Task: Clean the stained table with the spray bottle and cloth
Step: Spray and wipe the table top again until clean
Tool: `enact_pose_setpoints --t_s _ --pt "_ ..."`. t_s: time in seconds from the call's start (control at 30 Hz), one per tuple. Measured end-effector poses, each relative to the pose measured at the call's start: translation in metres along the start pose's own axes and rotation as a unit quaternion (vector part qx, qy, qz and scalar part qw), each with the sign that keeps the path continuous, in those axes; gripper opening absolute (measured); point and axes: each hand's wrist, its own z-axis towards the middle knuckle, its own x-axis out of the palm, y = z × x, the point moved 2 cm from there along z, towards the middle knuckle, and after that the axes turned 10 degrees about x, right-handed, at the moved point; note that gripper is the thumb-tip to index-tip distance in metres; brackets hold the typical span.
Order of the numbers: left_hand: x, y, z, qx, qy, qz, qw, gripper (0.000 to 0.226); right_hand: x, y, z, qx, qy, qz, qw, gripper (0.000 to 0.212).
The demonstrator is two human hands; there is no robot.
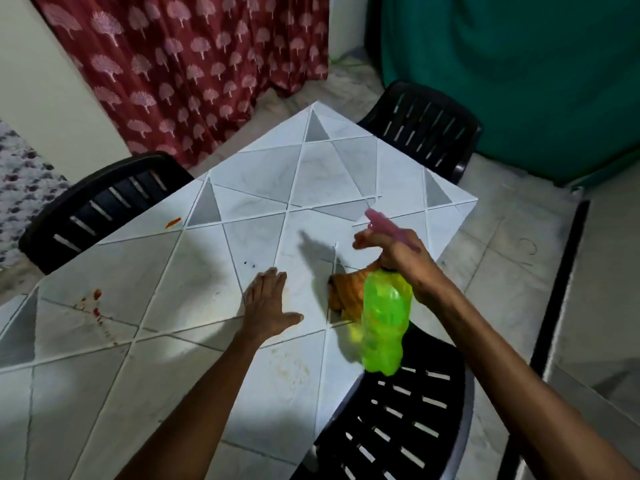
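Note:
My right hand [398, 258] grips the neck of a green spray bottle [384, 323] with a pink nozzle [381, 221], held tilted above the table's right edge. Under the bottle an orange cloth [348, 289] lies crumpled on the table [242, 188], partly hidden by the bottle. My left hand [268, 303] rests flat on the table with fingers straight, just left of the cloth. Red stains [95, 301] mark the table at the left, an orange smear [173, 222] sits near the far left edge, small dark spots [250, 264] lie in the middle, and a faint brownish stain [291, 367] spreads at the front.
Black slatted chairs stand at the table: one at the left [100, 206], one at the back right [426, 129], one at the front right [398, 417]. A red patterned curtain [187, 64] and a teal curtain [512, 81] hang behind.

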Motion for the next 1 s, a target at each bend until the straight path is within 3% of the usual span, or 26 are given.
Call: enact_pose_setpoints --t_s 0.1,0.2,0.3,0.5,0.73,0.9,1.0 --pt "0.001 -0.017 0.027 0.041 0.026 0.032 0.998 0.112 -0.021 0.03 0.015 -0.072 -0.025 0.019 0.997 0.039" --pt "0.007 -0.032 0.048 0.057 0.046 0.026 0.997 0.117 -0.038 0.046 0.04 -0.139 -0.103 0.059 0.983 0.047" --pt "0.014 -0.043 0.059 0.039 0.077 0.019 0.996 0.123 -0.051 0.047 0.079 -0.177 -0.175 0.094 0.964 0.044" --pt "0.02 -0.045 0.064 0.02 0.083 0.034 0.996 0.125 -0.066 0.049 0.141 -0.211 -0.236 0.135 0.939 0.031" --pt "0.02 -0.047 0.065 0.004 0.078 0.023 0.997 0.126 -0.08 0.04 0.175 -0.203 -0.248 0.109 0.941 0.027" --pt "0.021 -0.047 0.065 -0.002 0.073 0.01 0.997 0.126 -0.096 0.034 0.183 -0.158 -0.193 0.013 0.968 0.05" --pt "0.02 -0.048 0.064 -0.007 0.07 0.011 0.997 0.126 -0.108 0.026 0.185 -0.114 -0.16 -0.058 0.979 0.076"
